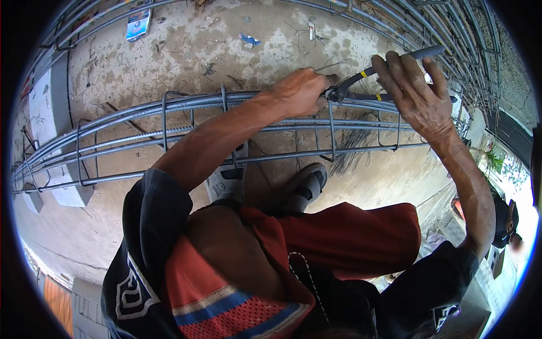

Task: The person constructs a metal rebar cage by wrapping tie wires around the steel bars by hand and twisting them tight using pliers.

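Observation:
Long steel bars tied into a cage with square stirrups (164,121) run across the view in front of me. My left hand (302,93) is closed at the cage's top bars, beside the jaws of the pincers; what its fingers hold is hidden. Dark pincers (362,96) with yellow bands have their jaws at the bars and their handles spread apart. My right hand (420,96) holds the pincers by the handles, fingers stretched over the upper one and palm near the lower one.
More bundled bars (457,42) curve along the top and right. White blocks (51,104) stand at the left. Loose tie wires (354,142) lie below the cage, near my shoes (226,182). A blue packet (138,25) lies on the floor. Another person's dark cap (499,223) shows at the right.

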Demonstrator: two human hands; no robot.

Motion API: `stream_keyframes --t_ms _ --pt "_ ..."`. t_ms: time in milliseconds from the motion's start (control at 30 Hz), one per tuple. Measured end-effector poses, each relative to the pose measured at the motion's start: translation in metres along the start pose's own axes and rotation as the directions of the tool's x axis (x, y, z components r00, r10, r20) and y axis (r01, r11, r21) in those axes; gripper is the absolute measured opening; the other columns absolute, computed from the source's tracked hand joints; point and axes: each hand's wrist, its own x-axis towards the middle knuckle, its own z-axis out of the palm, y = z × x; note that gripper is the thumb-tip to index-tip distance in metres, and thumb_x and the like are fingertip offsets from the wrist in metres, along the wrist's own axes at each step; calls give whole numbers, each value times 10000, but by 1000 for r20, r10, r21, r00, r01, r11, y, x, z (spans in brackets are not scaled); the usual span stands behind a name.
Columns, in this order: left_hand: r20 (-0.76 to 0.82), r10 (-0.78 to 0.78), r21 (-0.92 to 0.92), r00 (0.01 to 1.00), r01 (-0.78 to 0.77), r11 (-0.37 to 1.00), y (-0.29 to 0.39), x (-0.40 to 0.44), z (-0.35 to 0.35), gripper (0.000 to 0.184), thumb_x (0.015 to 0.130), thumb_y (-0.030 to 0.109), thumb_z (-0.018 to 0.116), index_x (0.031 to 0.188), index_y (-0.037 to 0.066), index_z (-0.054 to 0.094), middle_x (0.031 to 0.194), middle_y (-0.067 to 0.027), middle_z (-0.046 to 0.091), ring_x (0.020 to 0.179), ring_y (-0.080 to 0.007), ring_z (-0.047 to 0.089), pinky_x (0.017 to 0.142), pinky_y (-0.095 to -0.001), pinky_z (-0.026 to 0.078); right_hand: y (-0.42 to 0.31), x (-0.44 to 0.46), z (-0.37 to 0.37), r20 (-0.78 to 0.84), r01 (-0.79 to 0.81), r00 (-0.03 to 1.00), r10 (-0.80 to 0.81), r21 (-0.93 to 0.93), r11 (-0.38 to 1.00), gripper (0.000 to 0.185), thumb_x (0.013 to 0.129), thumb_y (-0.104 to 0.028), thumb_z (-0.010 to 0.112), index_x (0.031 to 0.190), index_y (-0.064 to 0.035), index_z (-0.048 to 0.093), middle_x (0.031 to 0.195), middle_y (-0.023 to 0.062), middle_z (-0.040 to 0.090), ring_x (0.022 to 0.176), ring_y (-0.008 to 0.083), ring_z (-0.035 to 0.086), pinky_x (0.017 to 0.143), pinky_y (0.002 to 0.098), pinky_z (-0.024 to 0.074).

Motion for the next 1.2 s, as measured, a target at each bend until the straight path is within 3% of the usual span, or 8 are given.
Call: stream_keyframes --t_ms 200,300,467,567,700,867,967,1200 --pt "-10 -1 21 1000 2 1000 -3 -1 4 516 758 89 691 1255 56 557 814 -263 639 798 -403 642 738 -443 514 5 26 -12 75 79 993 -89 135 988 342 807 -210 616 1101 -37 601 934 99 529 1029 251 518 970 429 397" --pt "33 -30 2 999 30 1000 -3 0 3 518 744 62 678 1247 55 559 842 -265 644 847 -399 645 756 -448 519 4 39 -29 432 99 890 -145 126 987 389 804 -148 618 1149 -3 511 930 116 495 990 241 493 948 422 398" --pt "70 -40 11 997 39 999 3 -3 -5 534 707 3 641 1233 20 549 890 -272 645 895 -401 642 769 -457 526 21 67 -34 642 -97 723 -253 458 884 117 736 -62 607 816 -21 682 772 137 659 758 273 677 734 416 504" --pt "58 -30 -17 998 31 999 1 -1 -4 497 698 -4 629 1192 11 576 910 -274 646 894 -397 646 778 -460 529 33 88 -27 609 -154 713 -348 620 769 150 696 -71 623 809 5 685 812 164 670 787 297 679 747 398 520" --pt "-29 -64 -51 998 62 997 -7 0 5 360 683 48 664 1042 10 668 923 -252 656 886 -387 651 798 -445 530 46 128 -33 672 -111 356 -650 721 684 207 728 -157 650 780 43 656 797 231 647 745 348 651 709 417 519" --pt "-60 -41 -151 997 32 988 -20 5 10 289 630 96 728 911 29 723 902 -211 677 869 -370 660 816 -393 535 39 124 -22 795 -529 67 -603 541 654 358 865 -249 654 933 100 612 785 238 653 737 317 684 653 402 563" --pt "-44 -72 -182 996 63 981 -24 4 11 289 625 74 723 911 42 731 894 -208 682 857 -358 665 818 -384 536 43 121 -18 666 -830 -279 -692 194 522 327 884 -209 643 948 108 594 750 219 646 629 276 684 521 388 579" --pt "-26 -133 -235 991 123 964 -21 5 15 250 662 6 663 898 44 737 889 -215 678 831 -351 668 814 -390 533 17 75 -35 571 -982 -190 -798 -126 143 303 885 -167 630 925 128 573 716 197 642 582 274 680 498 377 595"
